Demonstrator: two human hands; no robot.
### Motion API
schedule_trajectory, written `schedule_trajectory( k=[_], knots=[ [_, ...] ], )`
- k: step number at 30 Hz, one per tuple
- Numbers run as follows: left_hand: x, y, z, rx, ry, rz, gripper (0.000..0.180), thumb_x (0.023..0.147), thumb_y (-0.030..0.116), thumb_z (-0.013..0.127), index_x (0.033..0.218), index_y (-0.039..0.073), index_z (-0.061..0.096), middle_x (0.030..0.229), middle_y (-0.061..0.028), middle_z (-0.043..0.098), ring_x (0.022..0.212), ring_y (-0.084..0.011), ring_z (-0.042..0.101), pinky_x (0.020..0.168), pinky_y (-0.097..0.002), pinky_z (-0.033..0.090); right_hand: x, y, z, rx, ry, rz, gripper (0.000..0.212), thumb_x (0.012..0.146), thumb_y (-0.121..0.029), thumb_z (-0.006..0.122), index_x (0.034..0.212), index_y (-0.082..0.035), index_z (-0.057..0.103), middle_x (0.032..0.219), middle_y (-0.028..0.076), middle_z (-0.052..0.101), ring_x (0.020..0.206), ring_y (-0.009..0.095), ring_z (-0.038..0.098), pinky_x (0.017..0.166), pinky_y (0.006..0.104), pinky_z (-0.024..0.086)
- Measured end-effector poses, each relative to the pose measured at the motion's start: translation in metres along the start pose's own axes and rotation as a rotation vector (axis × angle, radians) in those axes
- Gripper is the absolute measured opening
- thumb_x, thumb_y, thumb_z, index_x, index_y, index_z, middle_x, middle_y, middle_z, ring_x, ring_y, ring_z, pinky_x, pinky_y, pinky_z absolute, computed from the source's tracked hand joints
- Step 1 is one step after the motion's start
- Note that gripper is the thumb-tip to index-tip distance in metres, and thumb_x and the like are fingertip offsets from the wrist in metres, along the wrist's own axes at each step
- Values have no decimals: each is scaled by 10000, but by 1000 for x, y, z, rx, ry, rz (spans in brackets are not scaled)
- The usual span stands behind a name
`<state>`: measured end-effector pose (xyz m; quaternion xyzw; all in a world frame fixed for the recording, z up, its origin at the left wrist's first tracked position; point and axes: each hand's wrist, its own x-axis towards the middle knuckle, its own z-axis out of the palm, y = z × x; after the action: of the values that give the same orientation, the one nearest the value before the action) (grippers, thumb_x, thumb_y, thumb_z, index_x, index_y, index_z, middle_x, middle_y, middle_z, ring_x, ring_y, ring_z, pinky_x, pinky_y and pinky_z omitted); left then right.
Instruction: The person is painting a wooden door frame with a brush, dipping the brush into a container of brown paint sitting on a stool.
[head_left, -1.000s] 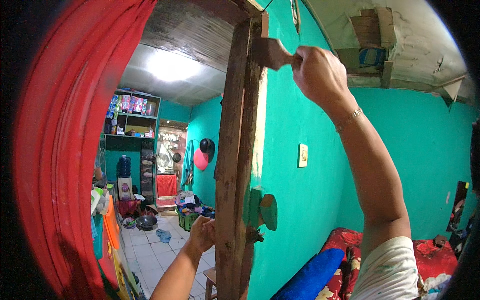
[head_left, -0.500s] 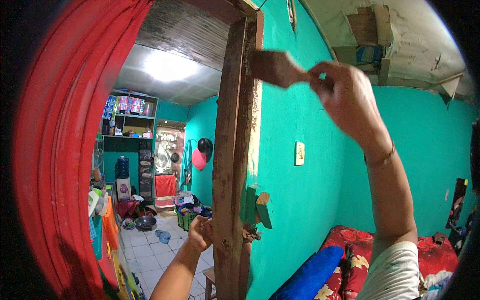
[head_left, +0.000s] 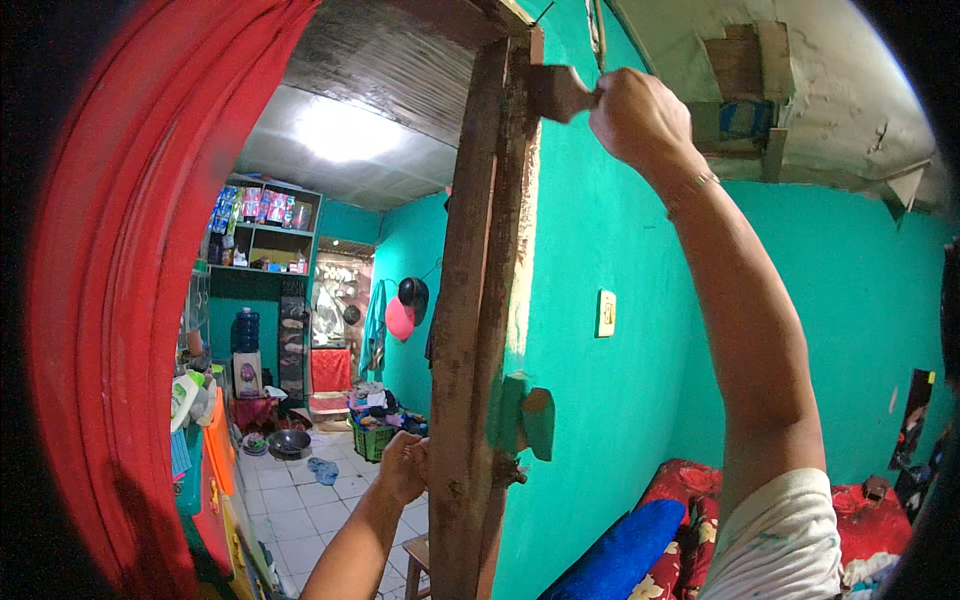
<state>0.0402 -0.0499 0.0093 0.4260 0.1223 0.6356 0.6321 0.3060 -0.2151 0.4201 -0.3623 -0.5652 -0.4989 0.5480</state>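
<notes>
In my raised right hand [head_left: 640,115] is a flat paintbrush [head_left: 560,93], coated dark brown. My fingers close round its handle, and its wide end meets the upper part of the brown wooden door frame [head_left: 468,300]. Pale bare wood shows along the frame's right edge, beside the turquoise wall [head_left: 620,400]. Lower down, my left hand [head_left: 403,468] is at the left side of the frame with curled fingers. The post partly hides those fingers, and I cannot make out what they hold.
A red curtain [head_left: 110,300] hangs at the left. Green-painted wood blocks [head_left: 538,424] jut out from the wall by the frame. A light switch [head_left: 605,313] sits to their upper right. Below are a blue bolster [head_left: 620,550] and a stool [head_left: 417,560].
My right hand has moved up and left with the paintbrush, which now touches the frame higher up. My left hand stays beside the post. The view has shifted slightly.
</notes>
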Motion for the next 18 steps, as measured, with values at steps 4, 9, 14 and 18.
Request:
schedule_trajectory(
  k=[4, 9, 14, 18],
  knots=[
    [-3, 1, -9, -44, 12, 27, 405, 806, 363, 401, 944, 58, 630, 788, -37, 645, 706, -195, 581, 711, -342, 449, -28, 7, -33, 1, -76, -103, 209, 782, -208, 556, 876, -114, 716, 884, 177, 683, 828, 364, 664, 753, 445, 532],
    [-10, 3, 30, 0, 63, -29, 397, 804, 352, 396, 931, 58, 632, 823, -54, 654, 732, -215, 593, 721, -365, 453, 8, 34, -31, 21, 161, -74, 226, 806, -268, 607, 945, -126, 714, 853, 155, 680, 832, 326, 663, 739, 417, 522],
    [19, -3, -44, -141, -43, -70, 396, 807, 352, 393, 943, 64, 627, 846, -70, 658, 742, -226, 598, 725, -380, 451, 44, 17, -14, -51, 147, 112, 250, 800, -263, 563, 992, -188, 703, 973, 122, 683, 919, 345, 646, 793, 431, 515],
    [-2, 1, -3, -24, -119, -56, 378, 814, 359, 394, 915, 82, 632, 728, -27, 617, 643, -182, 574, 644, -350, 449, 49, 10, 15, -61, 53, 145, 262, 804, -251, 550, 1011, -179, 694, 1017, 128, 677, 969, 353, 633, 816, 438, 509]
  ],
)
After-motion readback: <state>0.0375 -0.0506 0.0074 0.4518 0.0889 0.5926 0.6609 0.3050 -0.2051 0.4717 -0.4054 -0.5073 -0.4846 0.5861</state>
